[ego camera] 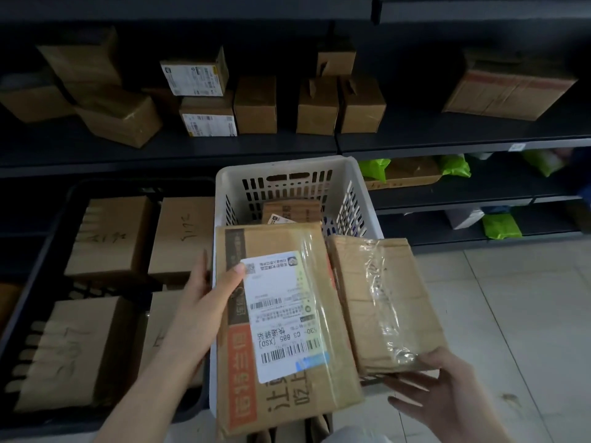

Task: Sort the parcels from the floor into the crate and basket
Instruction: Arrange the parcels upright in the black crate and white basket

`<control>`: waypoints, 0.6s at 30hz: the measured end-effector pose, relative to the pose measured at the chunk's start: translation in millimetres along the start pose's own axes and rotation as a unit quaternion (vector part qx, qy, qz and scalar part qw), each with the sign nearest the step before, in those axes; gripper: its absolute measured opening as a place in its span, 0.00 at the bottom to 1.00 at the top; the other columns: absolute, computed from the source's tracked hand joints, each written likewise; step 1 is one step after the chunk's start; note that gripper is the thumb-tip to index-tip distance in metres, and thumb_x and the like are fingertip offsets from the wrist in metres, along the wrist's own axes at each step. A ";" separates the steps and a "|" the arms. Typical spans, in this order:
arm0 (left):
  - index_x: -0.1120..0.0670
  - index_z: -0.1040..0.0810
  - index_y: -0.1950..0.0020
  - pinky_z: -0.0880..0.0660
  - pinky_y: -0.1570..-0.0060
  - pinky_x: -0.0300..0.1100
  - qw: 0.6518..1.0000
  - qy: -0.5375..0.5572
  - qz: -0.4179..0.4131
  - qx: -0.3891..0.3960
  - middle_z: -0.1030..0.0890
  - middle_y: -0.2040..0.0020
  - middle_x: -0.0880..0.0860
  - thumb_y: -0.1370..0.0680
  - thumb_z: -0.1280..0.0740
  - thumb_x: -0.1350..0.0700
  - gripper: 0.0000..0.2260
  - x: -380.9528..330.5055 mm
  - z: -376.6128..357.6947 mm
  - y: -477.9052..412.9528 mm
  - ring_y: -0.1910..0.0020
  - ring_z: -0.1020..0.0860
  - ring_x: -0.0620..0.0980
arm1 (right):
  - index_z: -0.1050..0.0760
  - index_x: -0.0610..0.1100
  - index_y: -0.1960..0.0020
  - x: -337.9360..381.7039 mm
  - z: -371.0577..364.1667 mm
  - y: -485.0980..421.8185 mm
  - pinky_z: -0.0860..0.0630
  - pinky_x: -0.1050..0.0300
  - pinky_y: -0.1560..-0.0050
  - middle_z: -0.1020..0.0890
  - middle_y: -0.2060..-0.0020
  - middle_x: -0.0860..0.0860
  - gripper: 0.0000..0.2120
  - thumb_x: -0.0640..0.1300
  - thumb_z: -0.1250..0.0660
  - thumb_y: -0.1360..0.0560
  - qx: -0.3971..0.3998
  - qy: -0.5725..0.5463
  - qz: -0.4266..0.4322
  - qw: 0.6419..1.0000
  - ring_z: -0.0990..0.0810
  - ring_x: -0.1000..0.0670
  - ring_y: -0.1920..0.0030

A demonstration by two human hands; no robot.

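My left hand (209, 294) grips the left edge of a large cardboard parcel (275, 394) with a white shipping label, thumb on the label. My right hand (435, 388) holds the near end of a smaller taped cardboard parcel (380, 302) from below. Both parcels hover over the white slotted basket (287, 171), which holds a small brown box (292, 211) at its far end. To the left lies a black crate (41, 251) with several brown boxes (108, 238) marked with handwriting.
Dark shelving (287, 145) runs across the back with several cardboard boxes (256, 103) on it. Lower shelves at right hold green bags (500, 225) and a flat box. Pale tiled floor (511, 298) lies to the right.
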State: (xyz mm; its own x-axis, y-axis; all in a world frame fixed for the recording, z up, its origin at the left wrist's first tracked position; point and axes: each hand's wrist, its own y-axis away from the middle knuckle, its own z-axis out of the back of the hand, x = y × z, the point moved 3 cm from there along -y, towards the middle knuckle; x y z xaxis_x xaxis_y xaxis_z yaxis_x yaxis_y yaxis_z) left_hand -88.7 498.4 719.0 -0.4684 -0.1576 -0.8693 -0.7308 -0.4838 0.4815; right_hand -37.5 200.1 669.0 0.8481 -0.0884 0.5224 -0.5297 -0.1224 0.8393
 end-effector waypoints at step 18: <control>0.41 0.64 0.24 0.72 0.33 0.64 0.523 -0.702 -0.396 0.276 0.68 0.24 0.51 0.21 0.55 0.35 0.30 -21.7 -127.3 -5.6 0.27 0.73 0.54 | 0.19 0.50 0.57 68.6 14.6 -14.5 0.25 0.63 0.52 0.15 0.63 0.60 0.09 0.51 0.25 0.35 0.123 0.507 0.102 0.847 0.18 0.59 0.57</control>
State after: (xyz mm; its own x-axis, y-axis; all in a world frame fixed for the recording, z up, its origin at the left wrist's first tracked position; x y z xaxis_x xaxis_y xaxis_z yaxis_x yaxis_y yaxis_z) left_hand -11.2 395.0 721.0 0.4713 0.8793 -0.0682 -0.8218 0.4659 0.3280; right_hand 28.2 181.3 690.5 0.2453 0.7466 0.6184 -0.5474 -0.4198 0.7240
